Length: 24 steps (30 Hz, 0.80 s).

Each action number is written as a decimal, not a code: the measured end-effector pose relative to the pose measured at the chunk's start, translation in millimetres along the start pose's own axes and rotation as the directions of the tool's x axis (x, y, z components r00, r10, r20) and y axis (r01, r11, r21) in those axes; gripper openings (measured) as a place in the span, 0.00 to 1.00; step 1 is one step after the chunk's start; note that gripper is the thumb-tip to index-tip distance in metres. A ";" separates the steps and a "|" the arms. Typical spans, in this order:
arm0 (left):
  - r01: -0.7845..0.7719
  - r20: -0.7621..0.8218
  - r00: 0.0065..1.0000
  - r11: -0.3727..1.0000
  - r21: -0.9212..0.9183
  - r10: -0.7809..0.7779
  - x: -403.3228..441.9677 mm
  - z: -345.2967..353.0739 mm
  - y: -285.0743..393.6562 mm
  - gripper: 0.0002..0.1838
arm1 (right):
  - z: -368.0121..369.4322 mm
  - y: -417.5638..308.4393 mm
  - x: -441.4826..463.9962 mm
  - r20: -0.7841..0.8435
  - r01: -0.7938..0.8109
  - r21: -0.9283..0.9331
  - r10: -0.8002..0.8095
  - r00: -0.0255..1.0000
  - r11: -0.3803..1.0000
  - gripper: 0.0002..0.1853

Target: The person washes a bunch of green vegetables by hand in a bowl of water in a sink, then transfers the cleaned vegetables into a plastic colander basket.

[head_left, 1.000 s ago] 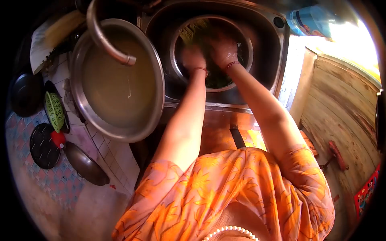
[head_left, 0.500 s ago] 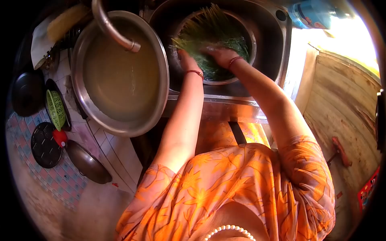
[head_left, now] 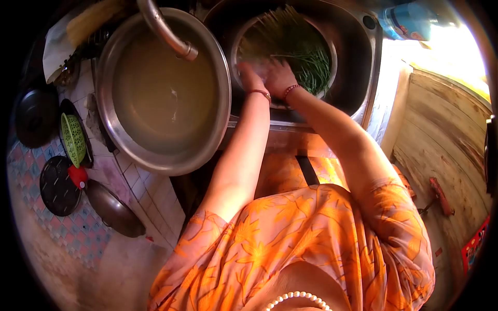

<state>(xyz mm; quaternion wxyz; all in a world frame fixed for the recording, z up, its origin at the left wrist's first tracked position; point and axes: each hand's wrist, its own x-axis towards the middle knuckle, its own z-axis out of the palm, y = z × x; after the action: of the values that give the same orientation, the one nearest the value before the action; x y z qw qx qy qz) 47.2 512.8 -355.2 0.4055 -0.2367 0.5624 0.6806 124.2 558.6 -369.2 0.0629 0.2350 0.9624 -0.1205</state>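
Long thin green leaves (head_left: 311, 70), like chives or grass-like greens, lie in a round metal basin (head_left: 333, 57) inside the sink. My left hand (head_left: 252, 76) is over the basin's near left side, closed round part of the leaves, its fingertips blurred. Close beside it, my right hand (head_left: 280, 78) is bent over the same bunch, fingers curled onto it and partly smeared. Leaf ends fan out beyond both hands toward the far rim. Red bracelets circle both wrists.
A wide metal bowl (head_left: 220, 129) of cloudy water stands left of the sink (head_left: 358, 88), under a curved faucet (head_left: 168, 31). A blue container (head_left: 407, 22) is at the back right. Further left are a green strainer (head_left: 72, 140) and a metal pan (head_left: 114, 209).
My right hand has moved left, close to my left hand. The leaves have shifted within the basin, showing more at its right. The whole view has shifted slightly.
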 end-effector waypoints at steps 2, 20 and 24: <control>-0.009 -0.068 0.998 0.995 0.104 0.016 14.3 -12.9 -13.4 0.35 | -14.9 10.8 -7.6 0.034 0.138 0.104 -0.142 0.989 0.985 0.20; -0.054 -0.200 0.968 0.903 0.427 0.152 10.1 -0.8 -11.6 0.35 | -14.6 29.3 12.1 -0.054 -0.076 0.000 0.076 0.996 0.997 0.22; 0.021 -0.195 0.978 0.908 0.418 0.067 7.9 -0.7 -4.3 0.35 | -86.1 44.6 26.1 0.497 -0.120 0.215 -0.002 0.868 0.969 0.21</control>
<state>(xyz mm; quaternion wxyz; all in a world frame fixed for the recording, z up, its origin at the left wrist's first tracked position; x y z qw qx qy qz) 46.2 514.6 -364.0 0.3785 -0.2067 0.7365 0.5211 116.5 630.9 -299.9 0.2816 0.2318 0.8851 -0.2892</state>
